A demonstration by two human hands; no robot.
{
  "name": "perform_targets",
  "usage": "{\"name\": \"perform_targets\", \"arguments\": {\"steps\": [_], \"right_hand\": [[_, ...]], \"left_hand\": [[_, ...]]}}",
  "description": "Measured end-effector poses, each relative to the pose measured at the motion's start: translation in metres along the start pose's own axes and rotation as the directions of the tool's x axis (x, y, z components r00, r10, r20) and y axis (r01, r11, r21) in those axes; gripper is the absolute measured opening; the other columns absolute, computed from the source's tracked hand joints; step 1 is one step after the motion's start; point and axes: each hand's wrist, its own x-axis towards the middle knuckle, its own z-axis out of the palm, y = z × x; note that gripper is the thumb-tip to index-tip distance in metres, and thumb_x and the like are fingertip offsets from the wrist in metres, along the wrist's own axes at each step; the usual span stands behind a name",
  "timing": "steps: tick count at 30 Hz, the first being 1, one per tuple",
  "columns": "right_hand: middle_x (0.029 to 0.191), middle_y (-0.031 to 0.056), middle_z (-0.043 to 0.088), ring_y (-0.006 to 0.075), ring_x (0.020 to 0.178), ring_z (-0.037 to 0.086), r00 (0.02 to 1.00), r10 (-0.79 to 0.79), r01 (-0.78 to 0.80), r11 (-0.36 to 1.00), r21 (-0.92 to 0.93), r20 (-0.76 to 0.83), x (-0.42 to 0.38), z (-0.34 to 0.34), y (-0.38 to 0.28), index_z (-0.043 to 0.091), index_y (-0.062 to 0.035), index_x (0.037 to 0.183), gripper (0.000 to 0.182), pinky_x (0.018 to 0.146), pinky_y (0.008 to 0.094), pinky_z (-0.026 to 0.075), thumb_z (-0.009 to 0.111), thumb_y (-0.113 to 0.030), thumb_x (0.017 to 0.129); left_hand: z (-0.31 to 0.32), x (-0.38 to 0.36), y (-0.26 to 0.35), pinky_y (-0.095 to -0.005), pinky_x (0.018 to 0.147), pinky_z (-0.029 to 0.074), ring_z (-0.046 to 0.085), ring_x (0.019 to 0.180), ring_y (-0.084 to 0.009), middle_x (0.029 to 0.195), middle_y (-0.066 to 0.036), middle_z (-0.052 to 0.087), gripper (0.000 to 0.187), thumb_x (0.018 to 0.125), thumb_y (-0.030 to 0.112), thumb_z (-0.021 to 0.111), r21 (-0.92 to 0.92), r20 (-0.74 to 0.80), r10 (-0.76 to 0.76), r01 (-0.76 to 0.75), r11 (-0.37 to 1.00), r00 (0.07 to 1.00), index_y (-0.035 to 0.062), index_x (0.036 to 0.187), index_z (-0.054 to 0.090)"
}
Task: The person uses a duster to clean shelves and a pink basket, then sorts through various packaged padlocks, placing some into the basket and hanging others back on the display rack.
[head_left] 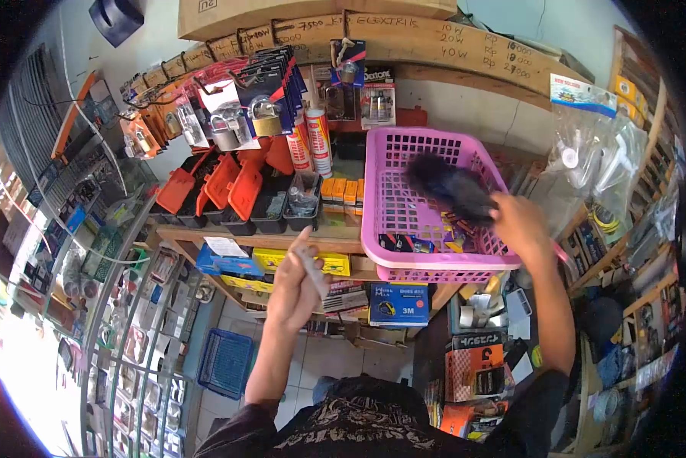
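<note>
My right hand [520, 225] is closed around the end of a dark, fuzzy duster-like thing [446, 187], blurred by motion. This dark thing is over the pink plastic basket [373, 221], which stands on the wooden shelf. Small packaged items [408, 243] lie in the basket, partly hidden below it. To the left, in front of the shelf, my left hand [291, 286] is raised with its fingers closed on a thin whitish strip [311, 271] whose kind I cannot make out. Just behind that hand is a small black bin [302, 202] of bagged parts.
Carded padlocks [266, 118] hang from hooks above black bins with orange lids [245, 189]. Silicone sealant tubes [318, 145] and small orange boxes [343, 191] stand left of the basket. A glass display case [129, 305] flanks the left; a blue basket [226, 362] sits on the floor.
</note>
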Motion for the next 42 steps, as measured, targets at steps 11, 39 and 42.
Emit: {"name": "perform_targets", "arguments": {"steps": [11,39,42], "right_hand": [[0.085,0.0188,0.068,0.0352,0.080,0.067,0.922,-0.386,0.325,0.777,0.538,0.000,0.020,-0.014,-0.094,0.066,-0.0033,0.102,0.036,0.070,0.0444,0.051,0.066,-0.036,0.086],[0.063,-0.0007,0.057,0.0052,0.050,0.050,0.951,-0.255,0.186,0.019,0.982,-0.175,0.079,-0.085,-0.182,0.064,-0.0057,0.086,0.027,0.046,0.0198,0.037,0.055,-0.029,0.097],[0.064,-0.0002,0.059,0.0060,0.049,0.051,0.961,-0.242,0.140,-0.001,0.990,-0.136,0.078,-0.084,-0.181,0.064,-0.0054,0.083,0.027,0.045,0.0202,0.039,0.055,-0.027,0.096]], "left_hand": [[0.098,0.064,0.012,-0.0231,0.080,0.051,0.062,0.089,-0.0107,0.099,-0.009,0.064,0.032,0.088,-0.002,0.064,0.398,0.072,0.322,-0.323,0.858,0.944,-0.0060,0.118,0.053],[0.181,0.114,0.090,-0.0195,0.036,0.027,0.039,0.041,-0.0012,0.059,0.003,0.051,0.025,0.097,0.024,0.057,0.677,0.308,0.448,-0.524,0.517,0.839,0.0044,0.081,0.057],[0.182,0.112,0.092,-0.0195,0.035,0.026,0.039,0.040,-0.0012,0.059,0.003,0.051,0.025,0.097,0.024,0.057,0.679,0.268,0.411,-0.474,0.561,0.871,0.0048,0.081,0.057]]}}
